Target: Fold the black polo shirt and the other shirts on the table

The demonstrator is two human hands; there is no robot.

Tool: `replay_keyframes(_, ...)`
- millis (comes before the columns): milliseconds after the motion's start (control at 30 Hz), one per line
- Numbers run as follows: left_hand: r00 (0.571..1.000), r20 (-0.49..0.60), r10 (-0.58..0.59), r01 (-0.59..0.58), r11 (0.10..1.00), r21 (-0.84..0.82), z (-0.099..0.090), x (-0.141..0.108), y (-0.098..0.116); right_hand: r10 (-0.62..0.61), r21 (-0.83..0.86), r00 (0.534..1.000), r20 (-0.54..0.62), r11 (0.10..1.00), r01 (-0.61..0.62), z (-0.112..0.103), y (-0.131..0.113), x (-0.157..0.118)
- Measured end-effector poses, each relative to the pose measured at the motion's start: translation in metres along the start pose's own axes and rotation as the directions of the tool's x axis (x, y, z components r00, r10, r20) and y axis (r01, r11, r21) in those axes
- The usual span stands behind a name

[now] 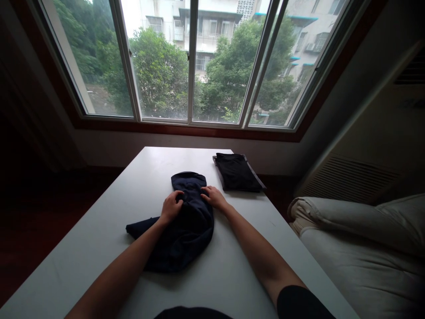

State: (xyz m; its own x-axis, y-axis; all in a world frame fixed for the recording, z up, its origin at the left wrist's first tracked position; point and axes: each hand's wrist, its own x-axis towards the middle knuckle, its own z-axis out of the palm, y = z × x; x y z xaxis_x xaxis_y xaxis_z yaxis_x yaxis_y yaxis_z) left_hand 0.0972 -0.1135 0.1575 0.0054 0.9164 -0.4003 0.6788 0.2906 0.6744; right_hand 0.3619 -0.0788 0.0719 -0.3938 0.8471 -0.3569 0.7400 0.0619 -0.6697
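A dark navy garment (191, 221) lies partly bunched on the white table (133, 186), its rounded end toward the window and one narrow part sticking out to the left. My left hand (171, 206) rests at the garment's left edge, its fingers curled on the cloth. At the right edge, my right hand (214, 197) touches the fabric with its fingers bent and slightly apart. Whether the left fingertips pinch any cloth is hard to make out.
Folded black and grey clothes (237, 173) lie at the table's far right edge. Past the far end is a window (192, 128) with a wooden frame. A pale sofa (358, 248) stands to the right, and an appliance with vents (352, 177) is behind it.
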Motion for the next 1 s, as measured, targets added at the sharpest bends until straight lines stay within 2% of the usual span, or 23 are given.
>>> replay_keyframes(133, 0.981, -0.125, -0.146, 0.130, 0.984, -0.124, -0.008, 0.004, 0.003, -0.064, 0.038, 0.998, 0.019, 0.997, 0.063, -0.002, -0.014, -0.003)
replay_keyframes(233, 0.958, -0.214, -0.191, 0.146, 0.966, -0.212, -0.017, 0.006, 0.007, -0.126, 0.161, 0.992, 0.020, 0.979, 0.122, 0.001, -0.030, -0.004)
replay_keyframes(300, 0.949, -0.273, -0.159, 0.095, 0.968, -0.233, -0.020, 0.004, 0.013, -0.128, 0.330, 0.990, 0.052, 0.938, 0.104, 0.008, -0.041, -0.003)
replay_keyframes(367, 0.954, -0.298, -0.039, -0.029, 0.975, -0.220, -0.019, -0.002, 0.024, -0.073, 0.520, 0.991, 0.114, 0.854, 0.004, 0.014, -0.049, 0.000)
replay_keyframes(433, 0.964, -0.220, 0.153, -0.194, 0.964, -0.182, -0.012, -0.012, 0.038, 0.044, 0.671, 0.989, 0.138, 0.731, -0.126, 0.016, -0.051, 0.003)
replay_keyframes(467, 0.958, -0.123, 0.259, -0.277, 0.946, -0.165, -0.006, -0.019, 0.046, 0.122, 0.725, 0.985, 0.124, 0.667, -0.174, 0.014, -0.050, 0.005)
replay_keyframes(500, 0.932, 0.010, 0.363, -0.357, 0.921, -0.155, -0.001, -0.025, 0.054, 0.200, 0.766, 0.975, 0.094, 0.611, -0.199, 0.010, -0.047, 0.006)
replay_keyframes(533, 0.878, 0.160, 0.452, -0.431, 0.890, -0.151, 0.005, -0.032, 0.061, 0.267, 0.800, 0.962, 0.059, 0.563, -0.206, 0.004, -0.043, 0.007)
replay_keyframes(567, 0.802, 0.301, 0.515, -0.493, 0.857, -0.152, 0.010, -0.039, 0.067, 0.311, 0.830, 0.950, 0.035, 0.521, -0.201, -0.003, -0.039, 0.007)
replay_keyframes(600, 0.727, 0.411, 0.551, -0.542, 0.827, -0.151, 0.014, -0.044, 0.072, 0.329, 0.856, 0.944, 0.023, 0.482, -0.189, -0.010, -0.035, 0.007)
replay_keyframes(633, 0.670, 0.482, 0.564, -0.573, 0.806, -0.146, 0.017, -0.048, 0.076, 0.320, 0.878, 0.947, 0.024, 0.446, -0.173, -0.017, -0.033, 0.006)
replay_keyframes(667, 0.643, 0.517, 0.565, -0.590, 0.796, -0.136, 0.018, -0.051, 0.078, 0.293, 0.895, 0.956, 0.033, 0.417, -0.159, -0.023, -0.032, 0.005)
replay_keyframes(733, 0.646, 0.522, 0.557, -0.591, 0.798, -0.120, 0.017, -0.053, 0.079, 0.200, 0.900, 0.977, 0.072, 0.409, -0.149, -0.029, -0.033, 0.001)
replay_keyframes(800, 0.653, 0.512, 0.558, -0.585, 0.801, -0.126, 0.013, -0.052, 0.076, 0.079, 0.859, 0.989, 0.129, 0.490, -0.151, -0.028, -0.038, -0.002)
replay_keyframes(900, 0.656, 0.496, 0.569, -0.585, 0.798, -0.144, 0.011, -0.049, 0.070, -0.062, 0.780, 0.964, 0.259, 0.602, -0.171, -0.018, -0.043, -0.005)
replay_keyframes(1000, 0.677, 0.429, 0.598, -0.582, 0.792, -0.185, 0.012, -0.048, 0.067, -0.082, 0.803, 0.951, 0.299, 0.559, -0.204, -0.012, -0.044, -0.006)
